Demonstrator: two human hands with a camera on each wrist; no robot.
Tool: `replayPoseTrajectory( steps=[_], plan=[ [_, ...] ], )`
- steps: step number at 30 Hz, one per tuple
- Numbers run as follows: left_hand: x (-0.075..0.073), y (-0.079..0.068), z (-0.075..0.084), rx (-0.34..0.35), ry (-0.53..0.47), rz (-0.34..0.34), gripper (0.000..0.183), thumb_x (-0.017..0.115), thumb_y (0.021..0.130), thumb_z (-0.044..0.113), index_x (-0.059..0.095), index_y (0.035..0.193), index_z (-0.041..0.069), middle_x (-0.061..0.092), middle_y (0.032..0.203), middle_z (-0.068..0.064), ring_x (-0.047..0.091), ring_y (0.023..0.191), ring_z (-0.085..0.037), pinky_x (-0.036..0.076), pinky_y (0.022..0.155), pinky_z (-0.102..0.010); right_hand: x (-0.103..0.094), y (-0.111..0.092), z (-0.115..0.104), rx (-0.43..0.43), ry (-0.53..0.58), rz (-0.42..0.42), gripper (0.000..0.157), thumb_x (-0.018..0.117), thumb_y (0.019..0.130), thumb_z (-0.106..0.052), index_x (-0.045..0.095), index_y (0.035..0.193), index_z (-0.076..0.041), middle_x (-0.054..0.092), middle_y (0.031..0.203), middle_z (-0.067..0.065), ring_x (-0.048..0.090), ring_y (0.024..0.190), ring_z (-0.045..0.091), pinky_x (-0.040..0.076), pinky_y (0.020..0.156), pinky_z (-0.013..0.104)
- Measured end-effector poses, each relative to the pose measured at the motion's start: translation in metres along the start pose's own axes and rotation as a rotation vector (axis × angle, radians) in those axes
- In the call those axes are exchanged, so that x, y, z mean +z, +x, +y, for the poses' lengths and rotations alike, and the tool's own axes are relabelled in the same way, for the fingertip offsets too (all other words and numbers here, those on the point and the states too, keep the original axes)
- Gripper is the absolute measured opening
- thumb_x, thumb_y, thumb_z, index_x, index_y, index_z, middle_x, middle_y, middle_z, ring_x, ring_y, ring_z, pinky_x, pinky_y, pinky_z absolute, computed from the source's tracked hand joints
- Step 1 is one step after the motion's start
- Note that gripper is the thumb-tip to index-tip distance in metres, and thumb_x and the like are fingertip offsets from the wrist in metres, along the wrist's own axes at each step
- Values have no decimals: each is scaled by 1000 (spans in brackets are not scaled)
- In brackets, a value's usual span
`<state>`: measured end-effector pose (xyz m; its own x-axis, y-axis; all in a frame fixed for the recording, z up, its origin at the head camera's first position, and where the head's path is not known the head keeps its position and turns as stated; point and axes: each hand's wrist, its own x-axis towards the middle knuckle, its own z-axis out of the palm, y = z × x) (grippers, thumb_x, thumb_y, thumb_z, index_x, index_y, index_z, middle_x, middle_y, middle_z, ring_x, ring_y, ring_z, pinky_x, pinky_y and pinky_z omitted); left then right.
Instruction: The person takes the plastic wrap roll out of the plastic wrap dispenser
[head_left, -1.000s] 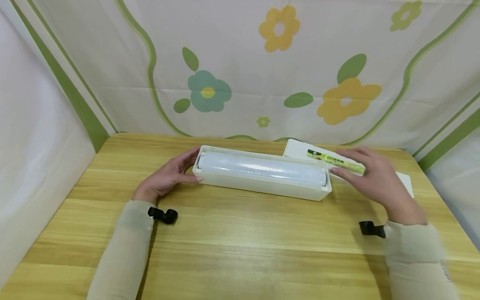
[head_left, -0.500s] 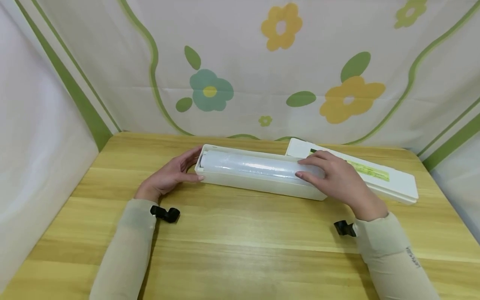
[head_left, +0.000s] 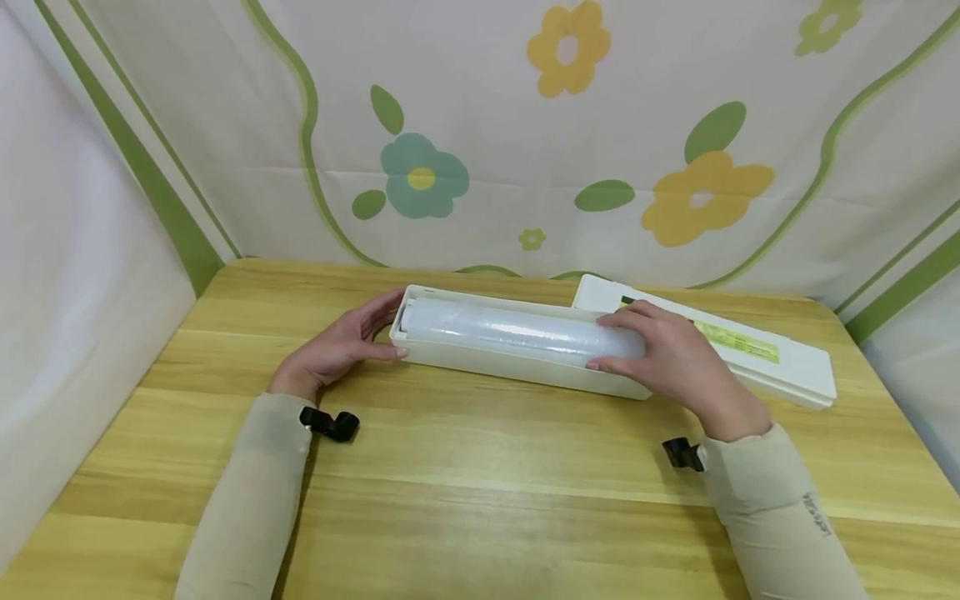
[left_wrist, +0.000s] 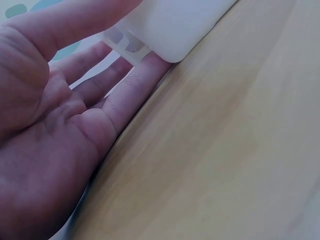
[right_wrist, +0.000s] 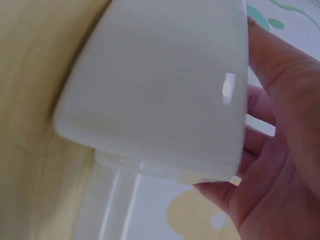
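Note:
An uncovered white box (head_left: pixel 517 371) lies lengthwise on the table, with a shiny roll of cling film (head_left: pixel 487 327) inside it. My left hand (head_left: pixel 337 348) holds the box's left end, thumb on the front wall and fingers behind. In the left wrist view, the fingers of that hand (left_wrist: pixel 65 115) reach to the box corner (left_wrist: pixel 175 30) close to the tabletop. My right hand (head_left: pixel 678 362) reaches over the box's right end and grips the roll between thumb and fingers. The right wrist view has the box end (right_wrist: pixel 160 85) in front of this hand (right_wrist: pixel 280 150), hiding the roll.
Behind the box, to the right, lies a long white lid (head_left: pixel 795 362) with a green and yellow label, partly covered by the right hand. A flower-printed curtain (head_left: pixel 480 242) hangs along the far edge of the wooden table (head_left: pixel 480 500).
My right hand has let go of the lid at the right and moved left onto the roll, its thumb now lower on the roll's near side. The left hand stays at the box's left end.

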<state>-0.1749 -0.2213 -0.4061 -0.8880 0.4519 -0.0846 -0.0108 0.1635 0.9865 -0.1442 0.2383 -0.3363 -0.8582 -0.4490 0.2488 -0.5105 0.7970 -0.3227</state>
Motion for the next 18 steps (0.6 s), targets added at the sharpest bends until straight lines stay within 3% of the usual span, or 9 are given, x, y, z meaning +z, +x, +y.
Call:
replayPoseTrajectory(
  steps=[8, 14, 18],
  plan=[
    [0, 0, 0, 2, -17, -3, 101, 79, 94, -3, 21, 174, 18, 25, 179, -5, 25, 164, -32, 45, 108, -12, -6, 8, -7, 65, -37, -137, 73, 93, 84, -44, 71, 135, 4, 75, 128, 24, 72, 113, 41, 56, 98, 58],
    [0, 0, 2, -7, -11, 0, 101, 78, 94, -2, 20, 174, 18, 24, 180, -5, 25, 164, -32, 44, 108, -11, -7, 15, -8, 55, -46, -185, 62, 92, 85, -46, 77, 126, -2, 80, 115, 14, 72, 99, 31, 57, 91, 53],
    [0, -1, 1, -9, -6, 5, 101, 79, 94, -2, 20, 174, 17, 24, 180, -6, 24, 164, -32, 44, 108, -11, -5, 16, -4, 38, -22, -167, 53, 93, 84, -44, 81, 119, -6, 80, 108, 10, 70, 95, 28, 56, 89, 51]
  ],
)
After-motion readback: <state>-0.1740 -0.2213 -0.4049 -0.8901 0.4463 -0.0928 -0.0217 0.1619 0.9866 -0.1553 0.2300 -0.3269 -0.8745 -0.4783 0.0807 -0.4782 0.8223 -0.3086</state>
